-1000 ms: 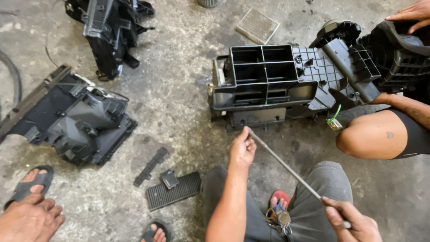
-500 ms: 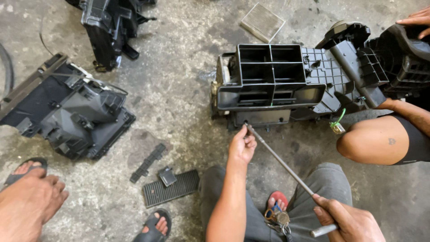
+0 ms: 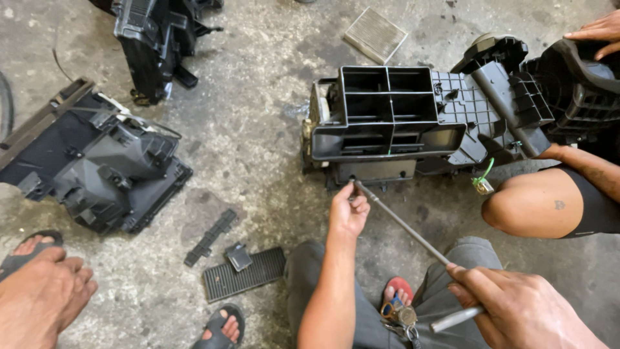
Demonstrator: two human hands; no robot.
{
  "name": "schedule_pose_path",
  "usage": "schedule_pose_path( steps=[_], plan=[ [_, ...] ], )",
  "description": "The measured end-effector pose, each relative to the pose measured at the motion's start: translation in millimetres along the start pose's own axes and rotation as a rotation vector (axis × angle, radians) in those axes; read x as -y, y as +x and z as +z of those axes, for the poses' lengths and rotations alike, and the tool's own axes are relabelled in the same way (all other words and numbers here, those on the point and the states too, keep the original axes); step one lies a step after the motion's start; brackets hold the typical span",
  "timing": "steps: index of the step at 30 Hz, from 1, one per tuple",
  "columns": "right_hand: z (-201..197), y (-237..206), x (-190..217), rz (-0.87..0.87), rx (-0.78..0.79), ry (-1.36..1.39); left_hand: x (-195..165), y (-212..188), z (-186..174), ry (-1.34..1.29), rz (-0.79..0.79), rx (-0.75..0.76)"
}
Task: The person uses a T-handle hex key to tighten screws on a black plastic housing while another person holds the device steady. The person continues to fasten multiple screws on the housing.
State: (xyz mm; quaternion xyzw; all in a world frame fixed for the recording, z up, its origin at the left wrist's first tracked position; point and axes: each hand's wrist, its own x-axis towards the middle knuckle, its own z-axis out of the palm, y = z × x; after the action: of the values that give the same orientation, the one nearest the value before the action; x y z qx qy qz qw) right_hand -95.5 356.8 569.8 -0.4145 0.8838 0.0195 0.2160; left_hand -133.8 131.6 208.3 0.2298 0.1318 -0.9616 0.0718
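Nearest me, my right hand is closed in a full fist around the smooth metal handle end of a long screwdriver, whose thin grey shaft runs up and to the left across my grey trouser leg. A small bunch of keys lies by my red sandal, just left of that hand. Further out, my left hand pinches the shaft close to its tip, thumb and fingertips closed narrowly on the steel, steadying it where the tip meets the lower front edge of the black plastic heater housing. That housing is boxy, moulded in matt black, with square open ducts on top and ribbed gridwork to its right, and it sits on rough, stained concrete floor. To my left, on the floor, lie a ribbed black grille panel, a small square clip and a narrow slotted strip. Beyond those sits a second angular black housing half, and further still a third black casing. A flat grey pleated filter lies at the far edge. Another person's hand rests on the housing's right end.
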Motion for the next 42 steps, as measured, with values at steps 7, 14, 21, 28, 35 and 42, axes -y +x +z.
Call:
schedule_pose_path(
  steps=[7, 14, 21, 28, 35, 42],
  plan=[
    [-17.4, 10.3, 10.1, -0.095, 0.174, -0.125, 0.3, -1.1, 7.9, -0.019, 0.005, 0.03],
    [-32.8, 19.9, 14.5, -0.148, 0.156, -0.21, 0.5, -4.3, 10.1, -0.028, 0.003, 0.055],
    [-60.4, 40.1, 19.7, -0.198, 0.207, -0.317, -0.7, -7.2, 14.9, -0.052, -0.008, 0.06],
    [-93.7, 65.9, 27.2, -0.37, 0.135, -0.41, 0.0, -8.4, 12.2, -0.015, 0.006, 0.071],
    [-119.7, 85.6, 41.3, -0.403, 0.057, -0.484, -1.1, -17.6, 13.2, 0.423, 0.243, -0.012],
    [-131.8, 94.9, 45.9, -0.31, 0.146, -0.519, 1.4, -69.5, 53.5, 1.699, 1.002, -0.405]
  ],
)
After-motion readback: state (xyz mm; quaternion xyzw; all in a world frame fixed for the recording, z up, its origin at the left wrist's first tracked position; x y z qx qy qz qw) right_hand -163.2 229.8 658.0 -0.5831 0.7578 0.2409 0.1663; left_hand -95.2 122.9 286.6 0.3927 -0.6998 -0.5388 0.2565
